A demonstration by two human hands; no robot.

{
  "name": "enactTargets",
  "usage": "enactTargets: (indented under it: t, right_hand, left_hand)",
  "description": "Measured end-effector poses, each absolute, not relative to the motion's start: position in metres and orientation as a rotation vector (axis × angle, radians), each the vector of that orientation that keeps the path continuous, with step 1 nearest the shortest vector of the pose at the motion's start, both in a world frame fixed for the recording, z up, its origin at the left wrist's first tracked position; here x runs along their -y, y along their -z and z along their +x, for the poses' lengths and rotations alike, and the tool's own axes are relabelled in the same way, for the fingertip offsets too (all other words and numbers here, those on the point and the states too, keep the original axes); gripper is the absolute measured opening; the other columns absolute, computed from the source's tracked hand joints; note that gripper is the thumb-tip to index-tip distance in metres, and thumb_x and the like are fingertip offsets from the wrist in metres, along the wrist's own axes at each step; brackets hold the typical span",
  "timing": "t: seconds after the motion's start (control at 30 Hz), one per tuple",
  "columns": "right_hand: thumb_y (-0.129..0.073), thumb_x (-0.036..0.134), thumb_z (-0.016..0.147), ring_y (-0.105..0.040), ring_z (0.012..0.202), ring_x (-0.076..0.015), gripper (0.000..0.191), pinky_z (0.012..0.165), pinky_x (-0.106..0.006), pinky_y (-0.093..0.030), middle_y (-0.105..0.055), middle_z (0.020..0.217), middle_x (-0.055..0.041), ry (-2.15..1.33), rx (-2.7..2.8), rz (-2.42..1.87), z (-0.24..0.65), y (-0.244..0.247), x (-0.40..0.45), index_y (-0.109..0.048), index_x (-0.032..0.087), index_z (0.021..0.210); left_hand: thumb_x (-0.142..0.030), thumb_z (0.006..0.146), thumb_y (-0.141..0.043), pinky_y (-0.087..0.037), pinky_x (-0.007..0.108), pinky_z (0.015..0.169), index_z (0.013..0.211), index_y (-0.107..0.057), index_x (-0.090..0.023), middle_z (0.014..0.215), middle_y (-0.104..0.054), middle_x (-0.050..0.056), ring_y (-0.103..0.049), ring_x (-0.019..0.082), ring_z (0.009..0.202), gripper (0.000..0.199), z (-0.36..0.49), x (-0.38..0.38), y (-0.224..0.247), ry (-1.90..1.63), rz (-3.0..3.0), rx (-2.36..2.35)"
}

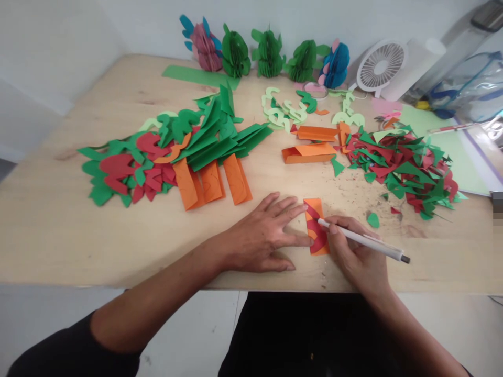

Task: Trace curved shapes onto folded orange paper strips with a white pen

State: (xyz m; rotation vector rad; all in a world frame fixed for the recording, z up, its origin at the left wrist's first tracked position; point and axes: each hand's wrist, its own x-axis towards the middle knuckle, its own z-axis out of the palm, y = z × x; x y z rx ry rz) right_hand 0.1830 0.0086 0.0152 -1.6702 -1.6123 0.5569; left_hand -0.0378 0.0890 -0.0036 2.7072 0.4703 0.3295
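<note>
An orange paper strip (pixel 323 248) lies upright near the table's front edge, with a red curved paper shape (pixel 320 240) on top of it. My left hand (pixel 271 233) rests palm down to the left, fingers spread, its fingertips touching the strip's left side and the red shape. In my right hand (pixel 353 251) is a white pen (pixel 367 241), gripped between thumb and fingers, its tip at the upper part of the red shape. The side of that hand rests beside the strip's right edge.
Folded orange papers (pixel 238 180) and green papers (pixel 212 139) lie at left, beside red cutouts (pixel 118 165). Scraps (pixel 416 167) are heaped at right. Paper figures (pixel 269 52) and a white fan (pixel 380 65) stand along the back.
</note>
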Motion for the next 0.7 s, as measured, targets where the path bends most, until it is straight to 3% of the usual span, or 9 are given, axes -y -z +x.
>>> enactTargets:
  t: [0.47, 0.7]
  right_hand:
    - [-0.057, 0.034, 0.093, -0.069, 0.079, -0.0159, 0.015, 0.071, -0.028, -0.053, -0.074, 0.087, -0.0008, -0.597, 1.55, -1.651, 0.1832, -0.0147, -0.0097, -0.069, 0.025, 0.092]
    - [-0.051, 0.031, 0.096, -0.072, 0.09, -0.0197, 0.02, 0.078, -0.033, -0.057, -0.076, 0.098, -0.0043, -0.533, 1.716, -1.611, 0.1832, -0.0208, -0.0059, -0.067, 0.024, 0.108]
  left_hand:
    - [-0.058, 0.083, -0.066, -0.014, 0.062, 0.116, 0.132, -0.058, -0.037, 0.157, -0.032, 0.011, -0.028, 0.039, 0.144, 0.054, -0.0374, -0.0887, 0.0008, -0.294, 2.692, -0.48]
    - [-0.06, 0.08, -0.068, -0.018, 0.061, 0.116, 0.133, -0.058, -0.034, 0.156, -0.034, 0.012, -0.03, 0.038, 0.143, 0.06, -0.0368, -0.0877, -0.0007, -0.311, 2.712, -0.518]
